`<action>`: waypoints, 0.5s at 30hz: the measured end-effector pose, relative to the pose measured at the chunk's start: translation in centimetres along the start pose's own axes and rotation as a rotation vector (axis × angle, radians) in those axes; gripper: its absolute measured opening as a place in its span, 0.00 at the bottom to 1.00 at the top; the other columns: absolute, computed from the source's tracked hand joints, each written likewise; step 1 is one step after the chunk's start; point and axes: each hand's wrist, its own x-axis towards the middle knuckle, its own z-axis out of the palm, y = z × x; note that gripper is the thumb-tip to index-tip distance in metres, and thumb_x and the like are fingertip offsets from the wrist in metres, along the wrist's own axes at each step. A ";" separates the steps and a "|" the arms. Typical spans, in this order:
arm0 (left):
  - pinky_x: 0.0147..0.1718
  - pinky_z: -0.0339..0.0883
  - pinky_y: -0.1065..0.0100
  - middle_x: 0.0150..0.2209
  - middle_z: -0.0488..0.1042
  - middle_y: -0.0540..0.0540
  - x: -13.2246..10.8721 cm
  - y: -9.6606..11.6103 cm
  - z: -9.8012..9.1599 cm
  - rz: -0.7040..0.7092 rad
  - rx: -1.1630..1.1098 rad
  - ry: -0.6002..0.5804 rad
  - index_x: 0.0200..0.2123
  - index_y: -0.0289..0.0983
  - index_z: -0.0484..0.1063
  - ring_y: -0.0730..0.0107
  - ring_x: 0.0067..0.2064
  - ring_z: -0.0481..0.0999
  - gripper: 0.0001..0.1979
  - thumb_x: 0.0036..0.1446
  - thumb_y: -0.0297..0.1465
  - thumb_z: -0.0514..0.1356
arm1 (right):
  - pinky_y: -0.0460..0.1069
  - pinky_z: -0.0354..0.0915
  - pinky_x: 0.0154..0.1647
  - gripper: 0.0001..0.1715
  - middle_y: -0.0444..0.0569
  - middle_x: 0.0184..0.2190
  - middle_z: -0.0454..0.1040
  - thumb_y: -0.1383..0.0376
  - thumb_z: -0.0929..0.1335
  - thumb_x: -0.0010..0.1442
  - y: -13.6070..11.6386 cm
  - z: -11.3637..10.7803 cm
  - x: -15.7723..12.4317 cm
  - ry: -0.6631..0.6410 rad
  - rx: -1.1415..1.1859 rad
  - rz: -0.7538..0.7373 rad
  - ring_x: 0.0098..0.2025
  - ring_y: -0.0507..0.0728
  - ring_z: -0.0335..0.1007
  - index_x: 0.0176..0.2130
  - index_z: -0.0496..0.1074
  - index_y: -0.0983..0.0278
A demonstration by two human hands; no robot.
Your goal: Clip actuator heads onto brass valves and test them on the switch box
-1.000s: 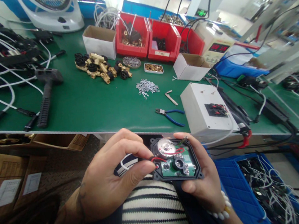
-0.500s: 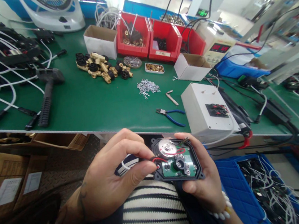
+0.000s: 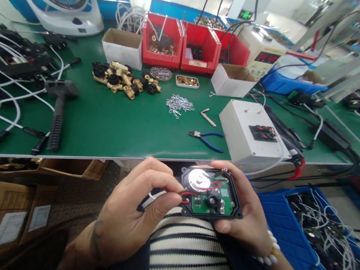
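My right hand (image 3: pixel 243 201) grips an open black plastic housing (image 3: pixel 189 213) from its right side, thumb below and fingers behind. Inside it are a green circuit board (image 3: pixel 227 199), a round silver disc-shaped part (image 3: pixel 199 179), a black knob-like post (image 3: pixel 212 200) and thin red wires (image 3: pixel 190 193). At the housing's left edge my left hand (image 3: pixel 142 205) is closed in a pinch of thumb and forefinger, on a cable by the red wires. A piece of white cable (image 3: pixel 152 196) shows behind that hand; the pinched end is mostly hidden by the fingers.
On the green bench (image 3: pixel 126 128) lie blue-handled cutters (image 3: pixel 210 141), metal clips (image 3: pixel 179 104), brass fittings (image 3: pixel 122 78) and a black hammer-shaped tool (image 3: pixel 59 110). A white switch box (image 3: pixel 239 134) stands right, red bins (image 3: pixel 162 41) behind. A blue crate (image 3: pixel 282 232) of cables sits below right.
The housing has shifted slightly left and tilted, so the disc catches more light. My left fingers have moved a little left with it, still pinched at its edge.
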 end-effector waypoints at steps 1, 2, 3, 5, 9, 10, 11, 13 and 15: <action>0.43 0.69 0.73 0.39 0.72 0.50 0.0 -0.1 -0.2 0.006 0.020 -0.015 0.43 0.37 0.70 0.75 0.42 0.72 0.05 0.66 0.23 0.59 | 0.50 0.73 0.57 0.36 0.43 0.57 0.76 0.56 0.79 0.52 0.1 0.0 0.0 -0.009 -0.002 -0.006 0.55 0.57 0.76 0.58 0.70 0.47; 0.42 0.69 0.73 0.39 0.72 0.50 0.0 -0.1 -0.4 0.012 0.039 -0.028 0.43 0.37 0.70 0.75 0.41 0.72 0.05 0.66 0.23 0.59 | 0.50 0.72 0.58 0.36 0.43 0.57 0.76 0.57 0.79 0.52 0.1 0.0 0.1 -0.018 -0.004 -0.015 0.56 0.57 0.75 0.58 0.70 0.47; 0.42 0.70 0.73 0.39 0.72 0.50 0.0 -0.2 -0.6 0.017 0.061 -0.038 0.43 0.36 0.70 0.75 0.41 0.72 0.05 0.65 0.23 0.59 | 0.50 0.71 0.60 0.36 0.43 0.57 0.75 0.58 0.79 0.52 0.2 0.0 0.1 -0.027 -0.008 -0.026 0.57 0.56 0.74 0.58 0.70 0.47; 0.42 0.70 0.74 0.39 0.72 0.50 0.0 -0.2 -0.8 0.034 0.108 -0.047 0.43 0.36 0.70 0.75 0.41 0.73 0.06 0.65 0.22 0.59 | 0.49 0.69 0.61 0.37 0.42 0.57 0.75 0.60 0.79 0.52 0.3 0.1 0.2 -0.038 -0.020 -0.053 0.59 0.55 0.73 0.58 0.69 0.47; 0.42 0.71 0.74 0.38 0.72 0.49 0.1 -0.1 -0.9 0.088 0.219 -0.025 0.43 0.36 0.69 0.75 0.41 0.73 0.05 0.65 0.22 0.59 | 0.49 0.67 0.63 0.37 0.44 0.59 0.74 0.63 0.79 0.54 0.6 0.0 0.2 -0.053 -0.056 -0.105 0.61 0.54 0.70 0.59 0.68 0.49; 0.42 0.71 0.74 0.38 0.72 0.49 0.1 0.0 -0.8 0.104 0.248 -0.019 0.42 0.36 0.69 0.75 0.40 0.73 0.04 0.66 0.22 0.58 | 0.49 0.67 0.63 0.38 0.44 0.59 0.73 0.63 0.79 0.54 0.7 0.0 0.2 -0.058 -0.067 -0.118 0.62 0.54 0.70 0.60 0.68 0.49; 0.42 0.72 0.74 0.38 0.72 0.48 0.2 0.0 -0.8 0.121 0.278 -0.012 0.42 0.35 0.69 0.74 0.40 0.73 0.04 0.66 0.22 0.58 | 0.49 0.67 0.64 0.38 0.44 0.60 0.73 0.64 0.79 0.54 0.7 0.0 0.2 -0.063 -0.079 -0.132 0.62 0.54 0.69 0.60 0.67 0.49; 0.41 0.72 0.73 0.37 0.73 0.48 0.4 0.1 -0.6 0.171 0.337 0.007 0.41 0.34 0.70 0.73 0.40 0.74 0.03 0.67 0.23 0.57 | 0.49 0.67 0.63 0.39 0.44 0.61 0.72 0.65 0.78 0.54 0.8 0.1 0.2 -0.074 -0.100 -0.150 0.63 0.55 0.68 0.61 0.67 0.48; 0.40 0.73 0.72 0.34 0.74 0.47 0.6 0.1 -0.5 0.236 0.375 0.039 0.39 0.34 0.71 0.72 0.38 0.74 0.04 0.67 0.24 0.56 | 0.51 0.69 0.62 0.40 0.45 0.61 0.72 0.66 0.78 0.54 0.9 0.1 0.2 -0.078 -0.113 -0.141 0.63 0.56 0.68 0.61 0.66 0.47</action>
